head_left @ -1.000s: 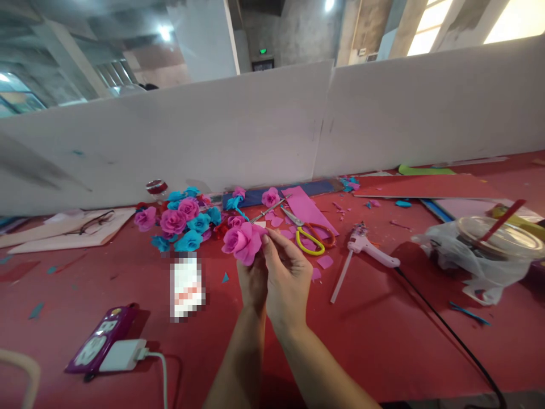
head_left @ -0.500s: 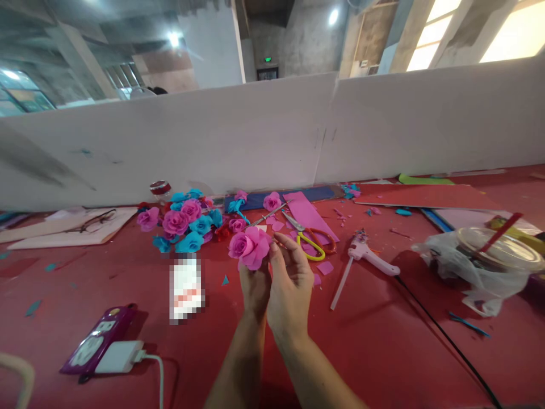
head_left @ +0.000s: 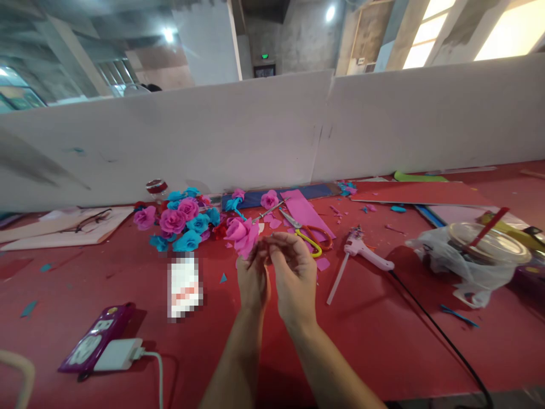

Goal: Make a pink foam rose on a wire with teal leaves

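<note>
Flower sits gripped from below by the left hand, probably so it doesn't get squashed; right hand's curled just beside, can't tell if it's pinching anything.

The left hand hides the underside of the rose. Right of the rose, the right hand covers part of the scissors; whether its fingertips hold anything is unclear. Nearer and left of the rose, pixels blur a white item and the bottom edge cuts off a cable.

A pale partition backs the red table beneath bright ceiling lights.
</note>
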